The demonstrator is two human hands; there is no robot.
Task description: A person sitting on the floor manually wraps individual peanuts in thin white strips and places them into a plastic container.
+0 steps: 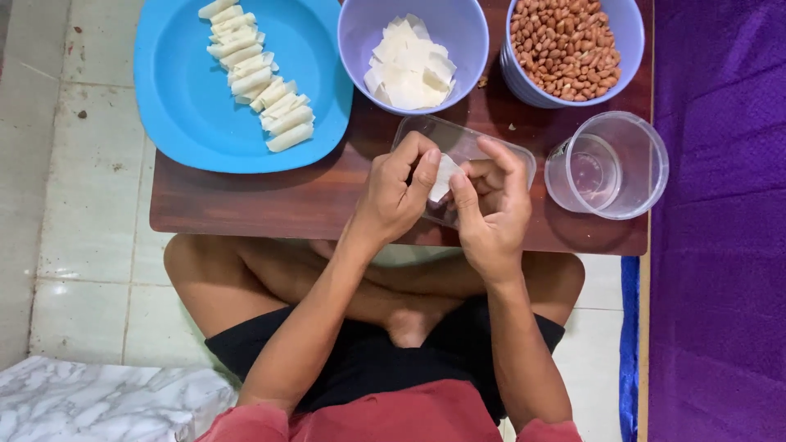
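Both the left hand (397,192) and the right hand (491,205) pinch a small white wrapper (444,176), seemingly rolling it, above a clear lid (458,143).

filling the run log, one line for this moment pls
left hand: pinching wrapper | right hand: pinching wrapper | under hands: clear tray | table

From my remote seat I see 2 bare hands, the left hand (397,192) and the right hand (491,209), with no rings, watch or gloves on either; both forearms are uncovered up to the elbow; short red sleeves show at the bottom edge of the view, part of a red top; below the waist I see black shorts; the 2 legs are bare, and the 1 foot I can see wears no sock or shoe.
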